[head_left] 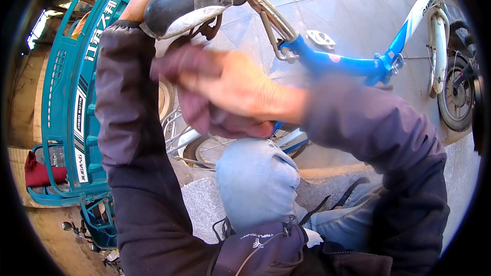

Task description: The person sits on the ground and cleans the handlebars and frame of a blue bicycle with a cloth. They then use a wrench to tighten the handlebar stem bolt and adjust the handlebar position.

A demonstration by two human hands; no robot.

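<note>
At 11 o'clock in your view, your left hand [144, 1] lies against the saddle [171, 5] of a blue bicycle; its fingers run out of sight behind the seat, so you cannot tell whether that grip is closed around it. Just above the centre, your right hand [245, 86] has its grip clamped on a purplish-brown cloth [204, 115] (hand and cloth are both blurred), which hangs toward 10 o'clock, below the saddle; you cannot tell whether it touches the seat's underside. The bicycle's blue frame [340, 65] stretches toward 2 o'clock, with a pale oval piece [321, 39] on the floor [353, 0] beyond it at 1 o'clock. Your jeans-clad knee [255, 179] is at 6 o'clock, and a teal cargo vehicle [65, 117] stands at 9 o'clock.
</note>
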